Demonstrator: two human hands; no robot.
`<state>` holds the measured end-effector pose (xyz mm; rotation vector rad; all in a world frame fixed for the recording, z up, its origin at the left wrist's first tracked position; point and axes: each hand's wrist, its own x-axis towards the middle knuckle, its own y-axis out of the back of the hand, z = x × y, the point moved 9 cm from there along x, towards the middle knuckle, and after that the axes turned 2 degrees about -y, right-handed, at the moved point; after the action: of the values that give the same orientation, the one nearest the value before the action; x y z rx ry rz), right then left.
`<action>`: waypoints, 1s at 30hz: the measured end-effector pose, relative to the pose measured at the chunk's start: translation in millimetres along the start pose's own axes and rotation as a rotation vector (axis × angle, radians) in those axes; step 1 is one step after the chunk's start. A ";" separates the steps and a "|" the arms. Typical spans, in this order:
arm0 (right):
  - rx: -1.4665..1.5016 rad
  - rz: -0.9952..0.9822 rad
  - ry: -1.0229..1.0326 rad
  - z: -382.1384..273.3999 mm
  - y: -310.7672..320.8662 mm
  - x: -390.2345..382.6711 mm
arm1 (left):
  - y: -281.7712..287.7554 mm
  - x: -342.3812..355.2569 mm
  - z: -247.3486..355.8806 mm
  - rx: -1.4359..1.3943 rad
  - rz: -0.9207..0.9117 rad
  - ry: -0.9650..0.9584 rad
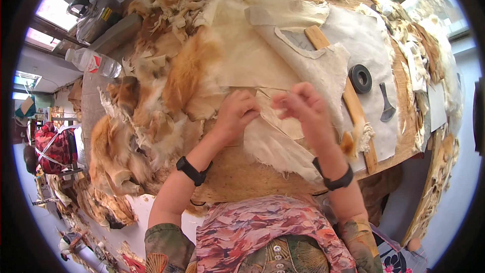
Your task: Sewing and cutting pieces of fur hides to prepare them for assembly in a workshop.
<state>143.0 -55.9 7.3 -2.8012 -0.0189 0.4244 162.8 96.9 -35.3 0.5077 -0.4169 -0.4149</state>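
Left hand (237,113), at the frame's centre, bends its fingers over a pale hide (277,150); whether they pinch it, I cannot tell. That hide spreads just below centre, its upper part partly covered. Right hand (307,111), right of centre, is blurred, fingers half-curled, any grip unclear. Farther right, a folded skin (323,73) hides the middle of a wooden strip (355,110).
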 end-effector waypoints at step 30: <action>-1.353 -0.121 0.639 22.0 -33.0 5.7 | -13.7 -33.3 58.9 0.508 -0.046 -0.069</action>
<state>143.1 -17.6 -4.4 -4.0124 -0.4946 -0.8847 103.2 79.7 -5.0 0.9993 -0.5815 -0.3705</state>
